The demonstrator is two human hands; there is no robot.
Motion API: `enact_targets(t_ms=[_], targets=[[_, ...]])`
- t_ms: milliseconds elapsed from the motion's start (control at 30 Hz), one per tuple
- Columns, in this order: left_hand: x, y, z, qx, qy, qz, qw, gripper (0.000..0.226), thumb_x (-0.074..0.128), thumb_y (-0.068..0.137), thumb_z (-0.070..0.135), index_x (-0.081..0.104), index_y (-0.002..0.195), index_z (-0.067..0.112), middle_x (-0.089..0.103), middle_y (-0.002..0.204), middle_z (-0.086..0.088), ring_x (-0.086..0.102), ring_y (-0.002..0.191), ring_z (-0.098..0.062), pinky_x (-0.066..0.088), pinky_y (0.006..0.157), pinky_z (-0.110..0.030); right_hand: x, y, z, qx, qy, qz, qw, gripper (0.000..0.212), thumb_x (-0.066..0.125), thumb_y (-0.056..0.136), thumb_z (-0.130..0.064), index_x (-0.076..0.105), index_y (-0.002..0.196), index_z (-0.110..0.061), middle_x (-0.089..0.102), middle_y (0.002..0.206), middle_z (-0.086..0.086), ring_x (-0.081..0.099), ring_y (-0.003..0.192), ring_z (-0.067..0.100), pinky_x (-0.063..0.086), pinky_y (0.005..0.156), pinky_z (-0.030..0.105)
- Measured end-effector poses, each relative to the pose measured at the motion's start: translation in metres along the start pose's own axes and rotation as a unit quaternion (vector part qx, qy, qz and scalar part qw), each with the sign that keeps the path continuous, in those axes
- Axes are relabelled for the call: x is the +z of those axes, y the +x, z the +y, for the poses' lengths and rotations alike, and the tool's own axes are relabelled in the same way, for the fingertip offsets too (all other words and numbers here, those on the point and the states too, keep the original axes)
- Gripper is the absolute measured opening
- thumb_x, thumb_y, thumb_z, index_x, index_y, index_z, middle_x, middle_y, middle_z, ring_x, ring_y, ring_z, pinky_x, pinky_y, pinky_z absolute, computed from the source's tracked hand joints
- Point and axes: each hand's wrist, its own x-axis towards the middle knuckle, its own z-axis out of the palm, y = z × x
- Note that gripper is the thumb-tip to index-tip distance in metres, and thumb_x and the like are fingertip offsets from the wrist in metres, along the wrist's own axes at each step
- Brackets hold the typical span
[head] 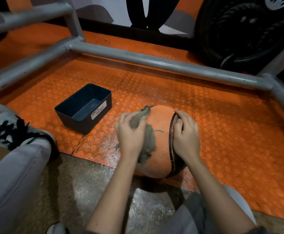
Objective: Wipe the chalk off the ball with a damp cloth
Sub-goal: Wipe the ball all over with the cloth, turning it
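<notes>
An orange ball (161, 122) with a black seam band rests on the orange studded floor mat in front of me. My left hand (129, 134) grips a grey-brown cloth (148, 141) and presses it against the ball's left side; the hand is blurred. My right hand (186, 132) lies on the ball's right side, fingers curled over the black band, holding it steady. White chalk dust (109, 146) speckles the mat just left of the ball.
A dark bin labelled "WASTE BASKET" (84, 108) stands on the mat to the left. Grey metal frame tubes (154, 63) surround the mat. A black tyre (239, 31) leans at the back right. My knee and laced shoe (11, 132) are at the left.
</notes>
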Motion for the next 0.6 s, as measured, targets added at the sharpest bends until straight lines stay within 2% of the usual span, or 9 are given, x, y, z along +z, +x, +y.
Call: enact_targets(t_ms=[33,100,167,200,267,367,467,533,600], targets=[[0.006,-0.006,0.005,0.038,0.038,-0.013,0.998,0.012,0.065,0.086,0.025,0.068,0.098,0.025,0.055,0.1,0.012,0.045,0.106,-0.016,0.038,0.092,-0.026,0.0,0.001,-0.001,-0.002,-0.002,-0.001,1.0,0.053,0.023,0.09,-0.034,0.052,0.132,-0.02,0.049,0.139,-0.002,0.036,0.13,0.018,0.028,0.106,0.033],[0.017,-0.023,0.016,0.158,0.137,-0.024,0.978,0.02,0.059,0.084,0.033,0.07,0.097,0.023,0.058,0.099,0.01,0.045,0.097,-0.017,0.036,0.084,-0.03,0.0,0.004,0.0,-0.006,0.003,-0.004,1.0,0.052,0.024,0.09,-0.033,0.053,0.13,-0.019,0.05,0.137,-0.001,0.039,0.128,0.019,0.027,0.105,0.031],[0.016,-0.026,0.021,0.194,0.165,-0.036,0.966,0.026,0.056,0.081,0.037,0.071,0.096,0.023,0.061,0.097,0.008,0.045,0.093,-0.018,0.035,0.083,-0.031,0.001,0.004,0.0,-0.014,0.008,-0.015,1.0,0.051,0.025,0.09,-0.033,0.054,0.13,-0.019,0.051,0.136,-0.002,0.039,0.128,0.019,0.026,0.105,0.029],[0.013,-0.02,0.019,0.173,0.153,-0.043,0.972,0.023,0.06,0.083,0.034,0.072,0.097,0.022,0.06,0.098,0.008,0.045,0.096,-0.018,0.034,0.084,-0.029,0.002,0.004,0.0,-0.016,0.008,-0.018,1.0,0.05,0.025,0.09,-0.034,0.053,0.13,-0.02,0.05,0.137,-0.002,0.039,0.129,0.018,0.026,0.106,0.03],[0.0,-0.006,0.01,0.075,0.09,-0.036,0.992,0.015,0.068,0.084,0.026,0.07,0.098,0.022,0.057,0.099,0.009,0.047,0.104,-0.017,0.036,0.088,-0.027,0.002,0.002,-0.002,-0.013,0.005,-0.02,1.0,0.051,0.025,0.091,-0.035,0.052,0.131,-0.021,0.048,0.139,-0.003,0.036,0.13,0.017,0.027,0.108,0.033],[-0.021,0.009,-0.004,-0.04,-0.014,0.016,0.999,0.011,0.07,0.083,0.021,0.064,0.082,0.029,0.058,0.094,0.01,0.056,0.101,-0.015,0.045,0.092,-0.035,0.001,-0.003,-0.007,-0.006,0.001,-0.011,1.0,0.051,0.025,0.091,-0.036,0.052,0.132,-0.022,0.047,0.141,-0.004,0.034,0.133,0.016,0.028,0.109,0.036],[-0.022,0.005,-0.007,-0.054,-0.027,0.038,0.997,0.02,0.068,0.084,0.018,0.059,0.078,0.035,0.057,0.092,0.015,0.054,0.093,-0.008,0.044,0.095,-0.041,0.003,-0.004,-0.008,-0.007,-0.009,0.006,1.0,0.051,0.024,0.091,-0.035,0.052,0.131,-0.021,0.048,0.139,-0.003,0.036,0.131,0.017,0.03,0.107,0.035],[-0.017,0.001,-0.007,-0.033,-0.016,0.034,0.999,0.021,0.066,0.085,0.018,0.06,0.079,0.037,0.055,0.093,0.017,0.053,0.101,-0.016,0.044,0.096,-0.043,0.003,-0.004,-0.007,-0.006,-0.013,0.011,1.0,0.051,0.024,0.091,-0.034,0.053,0.13,-0.02,0.05,0.137,-0.003,0.038,0.129,0.018,0.031,0.106,0.036],[-0.01,-0.004,0.0,0.005,0.007,0.013,1.0,0.011,0.065,0.086,0.02,0.065,0.087,0.031,0.054,0.094,0.016,0.05,0.106,-0.019,0.042,0.095,-0.037,0.004,-0.002,-0.008,-0.004,-0.013,0.011,1.0,0.051,0.024,0.09,-0.034,0.053,0.129,-0.019,0.051,0.136,-0.002,0.039,0.127,0.019,0.031,0.105,0.036]])
